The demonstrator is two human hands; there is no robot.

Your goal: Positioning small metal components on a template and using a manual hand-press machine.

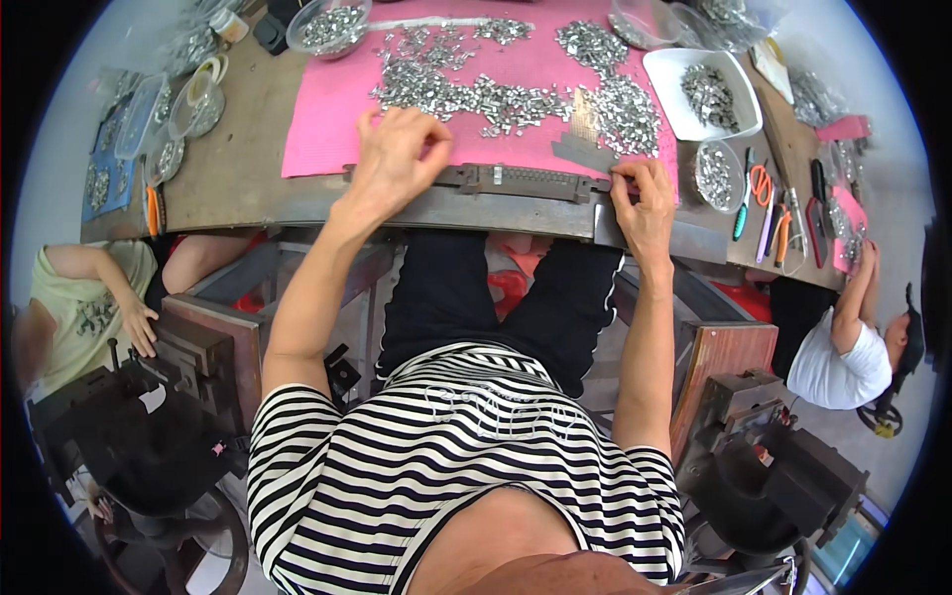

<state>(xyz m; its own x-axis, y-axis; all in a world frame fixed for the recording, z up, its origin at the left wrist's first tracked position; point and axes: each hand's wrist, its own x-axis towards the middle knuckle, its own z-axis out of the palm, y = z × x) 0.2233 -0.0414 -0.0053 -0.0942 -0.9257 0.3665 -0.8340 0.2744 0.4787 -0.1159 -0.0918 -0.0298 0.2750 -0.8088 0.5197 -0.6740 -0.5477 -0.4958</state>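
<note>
My left hand (397, 159) is over the near edge of the pink mat (327, 119), beside the left part of a long dark metal bar fixture (535, 182). Its thumb and fingertips come together in a pinch; anything between them is too small to make out. At the bar's right end, my right hand (647, 198) has its fingers bent and closed against the thumb, and what they grip is hidden. A row of small slots runs along the bar, with a few shiny bits at its left. Small silver metal pieces (516, 105) lie in heaps beyond both hands.
A white tray (658, 71) and a clear tub (716, 177) of metal pieces stand right of the mat. Orange-handled scissors (761, 184) and several hand tools lie beyond. Another tub (329, 45) sits far left. Co-workers sit at either side, near dark machine presses (149, 426).
</note>
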